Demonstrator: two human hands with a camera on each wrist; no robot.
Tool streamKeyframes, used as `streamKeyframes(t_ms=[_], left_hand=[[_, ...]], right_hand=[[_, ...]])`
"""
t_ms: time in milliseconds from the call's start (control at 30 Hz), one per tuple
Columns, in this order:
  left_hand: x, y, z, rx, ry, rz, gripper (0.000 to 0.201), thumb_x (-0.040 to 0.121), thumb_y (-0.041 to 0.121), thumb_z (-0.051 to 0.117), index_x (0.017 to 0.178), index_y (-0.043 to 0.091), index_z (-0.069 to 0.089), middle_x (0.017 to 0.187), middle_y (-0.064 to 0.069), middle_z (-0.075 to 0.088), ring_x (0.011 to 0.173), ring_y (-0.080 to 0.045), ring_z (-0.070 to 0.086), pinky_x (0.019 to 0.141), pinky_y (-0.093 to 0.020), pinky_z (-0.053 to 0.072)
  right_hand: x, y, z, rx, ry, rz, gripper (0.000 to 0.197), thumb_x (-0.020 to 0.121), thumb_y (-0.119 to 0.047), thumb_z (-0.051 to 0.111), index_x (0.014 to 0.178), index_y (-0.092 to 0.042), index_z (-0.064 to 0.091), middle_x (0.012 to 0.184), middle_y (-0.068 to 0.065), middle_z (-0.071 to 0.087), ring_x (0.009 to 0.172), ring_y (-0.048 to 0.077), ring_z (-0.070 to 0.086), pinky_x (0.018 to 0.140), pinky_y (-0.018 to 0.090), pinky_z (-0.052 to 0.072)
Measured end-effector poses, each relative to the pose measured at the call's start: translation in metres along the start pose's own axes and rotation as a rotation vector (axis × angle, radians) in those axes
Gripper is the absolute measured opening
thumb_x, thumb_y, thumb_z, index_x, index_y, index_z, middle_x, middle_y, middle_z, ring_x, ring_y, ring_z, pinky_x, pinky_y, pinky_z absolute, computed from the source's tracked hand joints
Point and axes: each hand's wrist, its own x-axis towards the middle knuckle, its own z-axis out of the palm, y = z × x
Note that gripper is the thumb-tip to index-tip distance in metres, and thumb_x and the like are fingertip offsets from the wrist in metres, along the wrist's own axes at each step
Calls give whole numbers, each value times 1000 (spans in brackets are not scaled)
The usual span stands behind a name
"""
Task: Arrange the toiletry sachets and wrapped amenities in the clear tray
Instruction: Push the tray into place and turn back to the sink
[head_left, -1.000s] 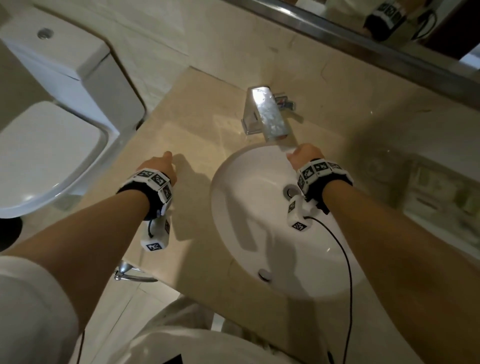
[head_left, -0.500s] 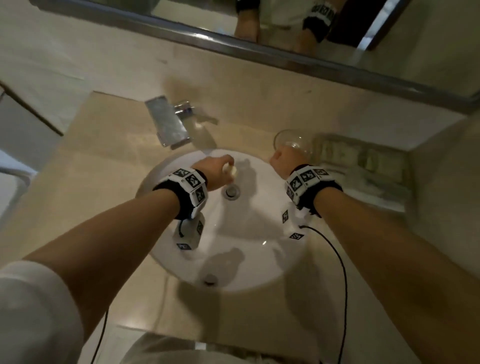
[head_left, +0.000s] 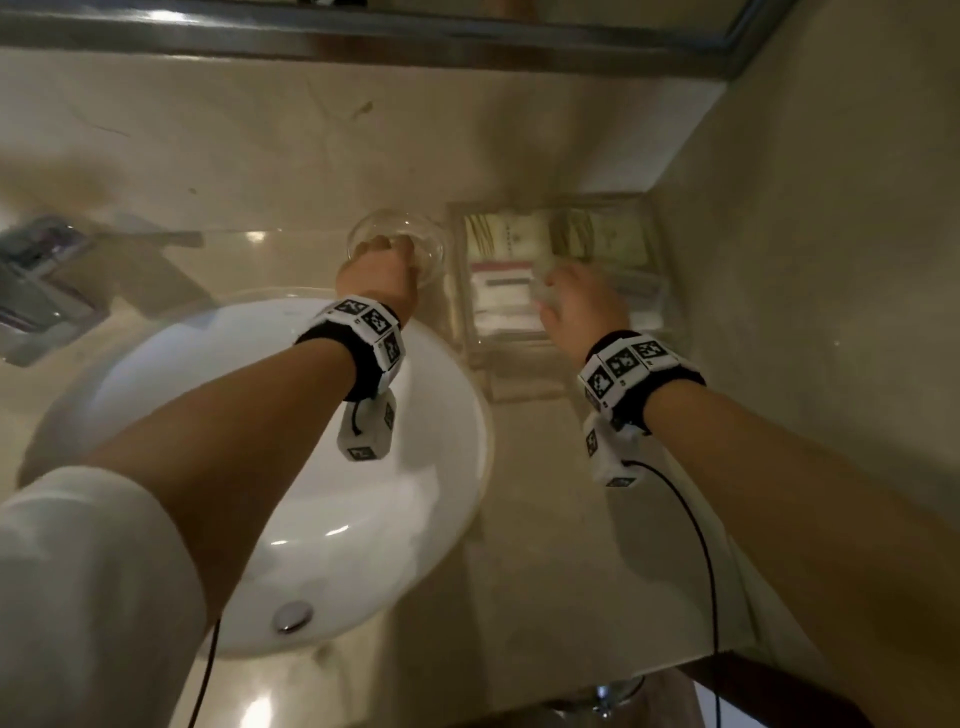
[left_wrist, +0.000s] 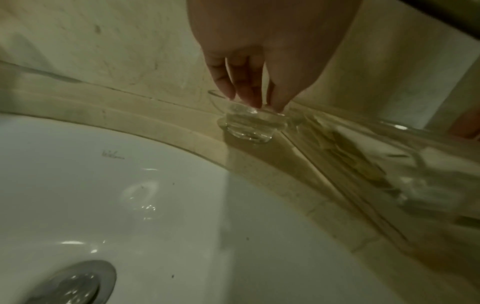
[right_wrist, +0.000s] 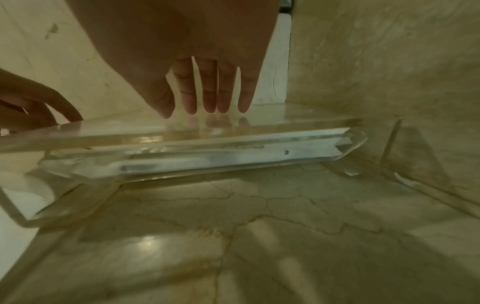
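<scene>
A clear tray (head_left: 519, 374) stands in the counter's back right corner and holds several sachets (head_left: 506, 239), green-printed and white. My right hand (head_left: 571, 296) hovers over it. In the right wrist view its fingers (right_wrist: 207, 102) are straight, their tips at the tray's clear top edge (right_wrist: 285, 123), above a long white wrapped item (right_wrist: 233, 156). My left hand (head_left: 376, 270) reaches into a clear glass dish (head_left: 421, 234) just left of the tray. Its straight fingers (left_wrist: 244, 90) touch the dish (left_wrist: 249, 131), and I see nothing between them.
The white sink basin (head_left: 311, 467) lies under my left forearm, with a chrome faucet (head_left: 47, 291) at the far left. Marble walls close in behind and right of the tray. The beige counter (head_left: 545, 545) runs in front of the tray.
Both hands moved right and away from me. The left went from over the sink drain to the glass dish; the right went to above the tray. The small pale thing in the left hand no longer shows.
</scene>
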Motion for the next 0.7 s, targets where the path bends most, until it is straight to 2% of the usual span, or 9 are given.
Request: streamKeyframes(t_ms=[100,200,267,367,433,500,567,633,700], left_hand=[[7,-2,4,58,17,8,39,92,19,42,131,15,43,131,-17,47,123,-36,41,100,-46,34],[5,-7,7,-5,149,-79,43,90,25,47,132,15,43,133,-17,41,123,-36,37,99,-45,34],[2,-10,6,-178,185,-188,53,89,27,51,138,13,34,138,-16,35,124,-37,38,100,-45,36],[4,-15,3,-579,69,-421,66,88,27,56,143,15,21,141,-14,36,123,-35,47,102,-40,41],[5,-17,1,-715,46,-530,58,86,23,55,137,14,30,131,-16,51,114,-35,57,99,-42,47],[3,-19,2,-770,43,-569,47,81,15,56,126,10,41,121,-17,59,103,-34,63,91,-43,53],[0,-21,0,-802,29,-584,44,82,14,60,124,9,47,117,-15,62,98,-32,65,87,-41,56],[-4,-20,-7,-883,24,-581,45,86,22,61,127,7,47,118,-17,61,90,-30,66,82,-37,57],[-6,-18,-14,-940,55,-574,45,87,20,61,128,5,48,120,-18,58,81,-29,64,81,-38,57]], right_hand=[[2,2,3,-6,1,15,37,89,-18,51,125,-7,51,135,12,44,126,30,40,101,43,40],[5,0,1,-14,6,28,36,91,-21,49,125,-8,50,134,12,44,126,29,38,100,42,40],[6,-1,-2,-21,4,39,35,92,-22,48,124,-9,50,133,13,44,125,30,39,98,42,41],[7,-3,-3,-35,-3,55,35,92,-23,48,124,-9,49,132,13,44,125,30,38,97,42,41],[6,-6,-3,-38,-11,73,36,92,-24,48,125,-10,48,134,12,43,126,30,37,98,43,41],[5,-8,-4,-34,-23,81,36,92,-24,48,126,-11,48,135,12,42,127,30,36,99,44,40],[2,-12,-6,-27,-32,78,35,92,-23,47,125,-12,48,135,11,42,128,29,36,100,43,37],[0,-17,-8,20,-25,64,33,93,-24,47,123,-11,50,132,10,46,126,29,39,100,42,38],[-1,-22,-10,108,-9,63,31,93,-26,48,120,-9,52,127,10,51,121,29,46,101,44,40]])
